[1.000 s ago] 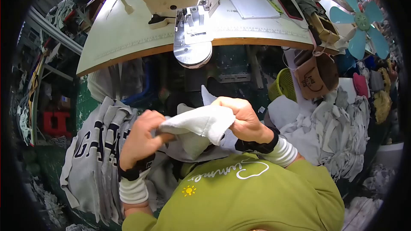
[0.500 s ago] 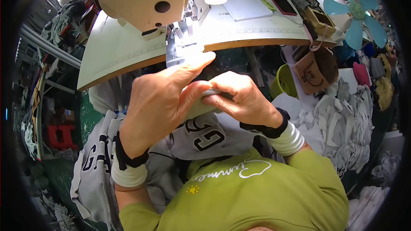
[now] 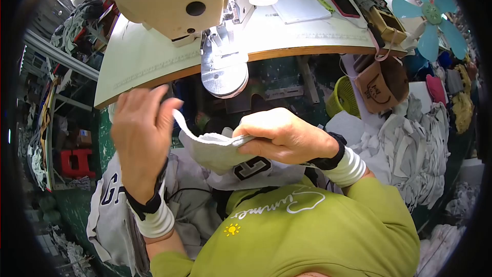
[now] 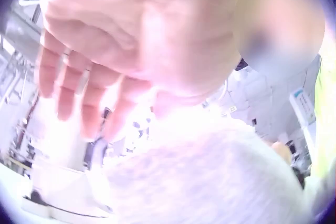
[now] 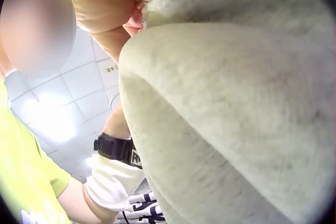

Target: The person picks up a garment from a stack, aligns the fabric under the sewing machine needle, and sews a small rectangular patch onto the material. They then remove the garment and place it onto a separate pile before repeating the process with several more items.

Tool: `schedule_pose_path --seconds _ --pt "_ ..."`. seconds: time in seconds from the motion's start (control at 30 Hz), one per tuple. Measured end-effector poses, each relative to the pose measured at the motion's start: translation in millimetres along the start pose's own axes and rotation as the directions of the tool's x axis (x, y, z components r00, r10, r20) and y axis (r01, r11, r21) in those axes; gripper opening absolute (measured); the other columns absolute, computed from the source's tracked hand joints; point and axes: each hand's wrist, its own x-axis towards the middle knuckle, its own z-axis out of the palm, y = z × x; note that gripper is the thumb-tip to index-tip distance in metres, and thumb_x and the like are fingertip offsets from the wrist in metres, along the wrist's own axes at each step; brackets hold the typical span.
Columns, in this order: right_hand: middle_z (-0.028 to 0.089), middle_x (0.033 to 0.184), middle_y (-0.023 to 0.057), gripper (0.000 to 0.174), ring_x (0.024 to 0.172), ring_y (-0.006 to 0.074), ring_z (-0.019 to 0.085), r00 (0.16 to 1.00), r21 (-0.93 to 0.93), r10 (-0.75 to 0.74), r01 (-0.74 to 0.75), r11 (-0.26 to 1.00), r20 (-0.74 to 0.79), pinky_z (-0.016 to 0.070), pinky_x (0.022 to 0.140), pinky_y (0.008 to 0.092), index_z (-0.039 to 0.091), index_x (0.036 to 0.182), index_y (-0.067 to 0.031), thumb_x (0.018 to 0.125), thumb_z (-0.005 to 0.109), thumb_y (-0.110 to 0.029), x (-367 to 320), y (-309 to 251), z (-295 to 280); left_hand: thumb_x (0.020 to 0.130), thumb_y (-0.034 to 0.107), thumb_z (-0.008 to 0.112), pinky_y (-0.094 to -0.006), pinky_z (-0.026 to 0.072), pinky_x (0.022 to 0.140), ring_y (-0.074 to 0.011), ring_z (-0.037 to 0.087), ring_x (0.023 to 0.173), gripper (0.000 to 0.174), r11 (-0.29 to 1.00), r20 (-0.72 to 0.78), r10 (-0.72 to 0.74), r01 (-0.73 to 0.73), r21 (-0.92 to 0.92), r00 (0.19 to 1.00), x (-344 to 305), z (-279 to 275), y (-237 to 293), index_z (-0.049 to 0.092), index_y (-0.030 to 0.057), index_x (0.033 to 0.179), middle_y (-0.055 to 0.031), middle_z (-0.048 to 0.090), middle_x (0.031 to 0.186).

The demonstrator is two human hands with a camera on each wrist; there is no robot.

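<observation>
My right hand [image 3: 284, 136] pinches the edge of a light grey knit fabric piece [image 3: 212, 156] between thumb and fingers, over the lap. The piece hangs in a loose curve toward the left. My left hand [image 3: 141, 141] is raised at its far end, blurred, with fingers extended. In the left wrist view the left hand's fingers [image 4: 92, 95] are straight and the grey fabric [image 4: 210, 176] lies below the palm. Soft folds of the fabric [image 5: 236, 103] fill most of the right wrist view. A grey garment with dark letters [image 3: 251, 169] lies on the lap beneath.
Ahead stands a sewing machine [image 3: 169, 0] with a rounded metal arm [image 3: 223, 74] at the table [image 3: 148, 64] edge. Lettered garments [image 3: 113, 205] hang at left. At right are a green basket [image 3: 342, 97], a brown bag [image 3: 382, 84], grey cloth pieces [image 3: 410, 154] and a fan [image 3: 431, 15].
The hands were together at the fabric edge half a second ago. The left hand has since come away leftward and down; the right keeps its pinch, slightly lower. The fabric now hangs more open.
</observation>
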Motion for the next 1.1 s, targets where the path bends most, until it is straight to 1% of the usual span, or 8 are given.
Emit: schedule_pose_path --seconds 0.2,0.3,0.37,0.57,0.7,0.83,1.03,1.1 --pt "0.055 0.073 0.0161 0.014 0.067 0.0333 0.055 0.998 0.007 -0.042 0.042 0.999 -0.053 0.0450 0.060 0.0357 0.056 0.089 -0.0001 0.078 0.061 -0.006 12 -11 1 0.063 0.032 0.076 -0.0351 0.0386 0.080 -0.0255 0.054 0.087 0.047 0.627 0.179 0.388 -0.117 -0.770 0.904 7 -5 11 0.062 0.0072 0.101 -0.0081 0.059 0.090" --pt "0.056 0.071 0.0075 0.013 0.062 0.0183 0.054 0.996 -0.162 -0.048 0.036 0.986 -0.073 0.0424 0.058 0.0273 0.057 0.090 0.0010 0.080 0.061 -0.006 10 -3 -15 0.066 0.017 0.074 -0.0348 0.0395 0.074 -0.0257 0.055 0.074 0.029 0.734 0.244 0.321 -0.078 -0.675 0.915 0 6 -6 0.064 0.0047 0.090 -0.0088 0.060 0.076" --pt "0.053 0.072 -0.0008 0.012 0.063 0.0069 0.047 0.988 0.101 0.127 -0.118 0.988 -0.090 0.0382 0.056 0.0218 0.056 0.089 0.0017 0.083 0.061 -0.008 8 4 -19 0.076 0.007 0.066 -0.0228 0.0403 0.060 -0.0070 0.050 0.064 0.013 0.549 0.480 0.048 0.378 -0.746 0.876 -6 5 -8 0.061 -0.0002 0.085 -0.0012 0.059 0.070" --pt "0.042 0.061 -0.0065 0.022 0.058 0.0037 0.035 0.977 0.295 0.199 -0.167 0.941 -0.080 0.0310 0.050 0.0210 0.054 0.073 -0.0011 0.082 0.065 -0.017 17 9 -16 0.085 0.011 0.060 -0.0196 0.0394 0.059 -0.0032 0.047 0.066 0.013 0.131 0.404 -0.080 0.412 -0.902 0.911 -4 34 3 0.060 -0.0018 0.085 0.0023 0.056 0.071" --pt "0.042 0.063 -0.0085 0.016 0.059 0.0023 0.034 0.953 0.460 0.275 -0.189 0.867 -0.128 0.0301 0.051 0.0201 0.057 0.077 -0.0017 0.083 0.064 -0.014 19 11 -19 0.084 0.015 0.061 -0.0214 0.0373 0.054 -0.0103 0.047 0.060 0.013 0.660 -0.067 -0.014 -0.041 -0.750 0.998 13 49 6 0.064 0.0043 0.090 -0.0037 0.053 0.069" --pt "0.039 0.063 -0.0090 0.015 0.059 0.0025 0.031 0.961 0.328 0.272 -0.240 0.914 -0.055 0.0289 0.051 0.0203 0.057 0.079 -0.0017 0.084 0.063 -0.015 13 20 -26 0.083 0.027 0.060 -0.0309 0.0397 0.057 -0.0244 0.053 0.060 0.020 0.964 0.036 0.236 -0.229 -0.135 0.971 23 39 11 0.066 0.0119 0.093 -0.0078 0.054 0.067" --pt "0.035 0.063 -0.0098 0.017 0.059 0.0028 0.029 0.961 0.410 0.253 -0.186 0.893 -0.114 0.0275 0.051 0.0194 0.055 0.081 -0.0013 0.085 0.061 -0.016 14 20 -23 0.082 0.023 0.060 -0.0325 0.0409 0.058 -0.0213 0.056 0.061 0.020 0.993 0.015 0.086 -0.084 -0.079 0.996 11 40 -1 0.063 0.0052 0.092 -0.0095 0.059 0.069" --pt "0.037 0.062 -0.0079 0.016 0.060 0.0033 0.030 0.952 0.365 0.269 -0.201 0.909 -0.146 0.0284 0.051 0.0198 0.057 0.085 -0.0013 0.085 0.060 -0.017 17 13 -26 0.082 0.018 0.062 -0.0267 0.0402 0.056 -0.0121 0.052 0.059 0.018 0.694 0.257 -0.204 0.325 -0.643 0.945 10 37 2 0.059 0.0032 0.090 -0.0059 0.057 0.068"
